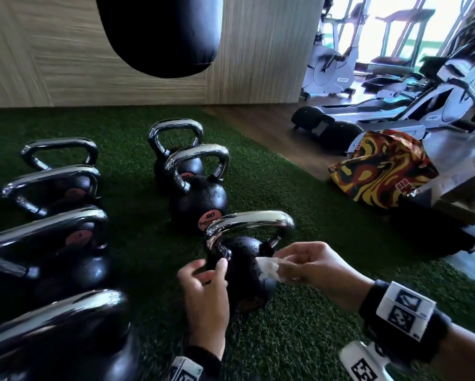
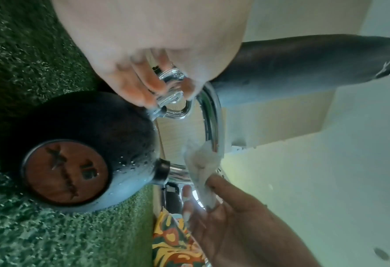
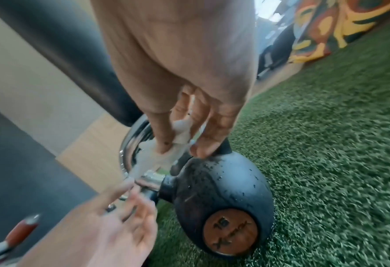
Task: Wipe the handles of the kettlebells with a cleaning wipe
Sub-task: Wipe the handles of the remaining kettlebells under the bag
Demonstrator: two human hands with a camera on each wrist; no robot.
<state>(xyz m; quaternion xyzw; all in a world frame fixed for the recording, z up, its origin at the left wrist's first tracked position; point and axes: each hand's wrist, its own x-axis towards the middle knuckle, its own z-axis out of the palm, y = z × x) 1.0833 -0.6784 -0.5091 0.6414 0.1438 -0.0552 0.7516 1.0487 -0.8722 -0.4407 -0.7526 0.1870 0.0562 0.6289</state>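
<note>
Left hand (image 1: 206,287), fingers loosely curled, steadies the near kettlebell (image 1: 244,273) at its handle (image 1: 247,220); right hand (image 1: 310,264) pinches the wipe (image 1: 268,268) beside it. Wiping appears under way here; which other handles are done cannot be told.

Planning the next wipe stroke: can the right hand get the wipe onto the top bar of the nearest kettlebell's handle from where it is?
Probably yes. The right hand pinches the wipe just below the chrome handle; nothing lies between them.

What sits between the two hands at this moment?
The near kettlebell: in the head view its black body and chrome handle base stand between the left hand, at the handle's left foot, and the right hand, which pinches the wipe.
</note>
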